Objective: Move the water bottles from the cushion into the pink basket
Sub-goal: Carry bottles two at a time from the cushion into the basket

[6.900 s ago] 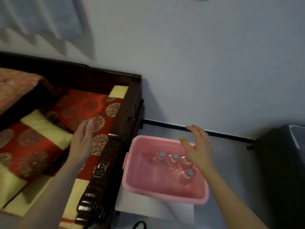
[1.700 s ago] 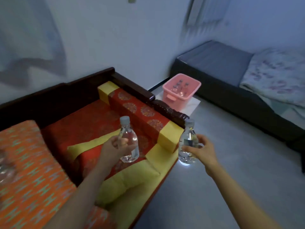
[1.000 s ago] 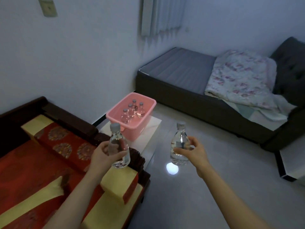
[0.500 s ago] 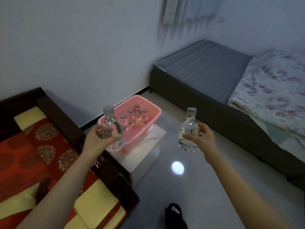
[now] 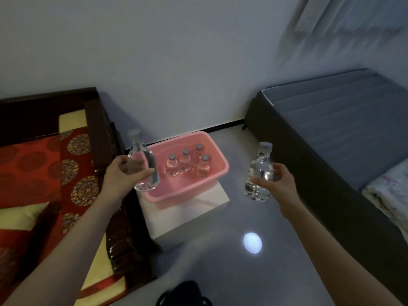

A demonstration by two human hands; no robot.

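Brought nearer pink basket (image 5: pixel 183 195), L bottle (image 5: pixel 143 164) & R bottle (image 5: pixel 260 173) were gripped upright in left hand (image 5: pixel 119 176) & right hand (image 5: pixel 281 184), for standing inside.

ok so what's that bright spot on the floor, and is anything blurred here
Head view: dim, bluish light overall; the bright spot is round glare, likely a lamp reflected in the glossy floor; the curtain at top right is smeared; the bottle in the left hand is slightly soft.
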